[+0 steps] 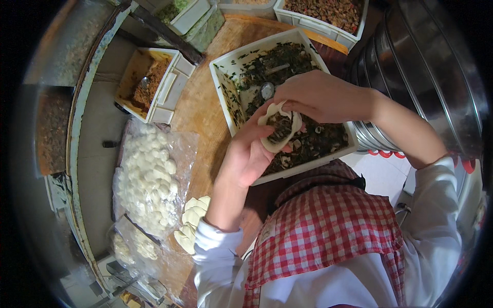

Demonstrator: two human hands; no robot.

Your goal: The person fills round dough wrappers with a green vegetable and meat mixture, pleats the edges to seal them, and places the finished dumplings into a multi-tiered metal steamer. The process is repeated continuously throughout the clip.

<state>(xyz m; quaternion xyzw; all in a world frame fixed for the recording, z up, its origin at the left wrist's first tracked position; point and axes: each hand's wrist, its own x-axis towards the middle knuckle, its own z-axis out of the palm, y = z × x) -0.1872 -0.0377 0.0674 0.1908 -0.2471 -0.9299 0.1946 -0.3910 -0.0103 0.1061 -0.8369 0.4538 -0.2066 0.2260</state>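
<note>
My left hand (248, 154) cups a round dough wrapper (269, 145), its rim raised and wavy around a dark filling (280, 129). At the far side of that rim, my right hand (312, 96) pinches the dough with its fingertips; part of the grip is hidden behind the hand. Both hands are above a white plastic tub (227, 102) of chopped green and dark filling with pale bits. A metal spoon (267, 91) rests in the tub's filling. Flattened dough wrappers (194, 211) lie on the wooden table beside my left forearm.
Dough pieces (148, 181) lie under clear plastic at left. Beyond them is a tub of orange-brown filling (154, 86). A tub of brown filling (323, 15) stands at the back. Stacked metal steamers (416, 73) rise at right. A metal-edged glass panel (73, 127) borders the left.
</note>
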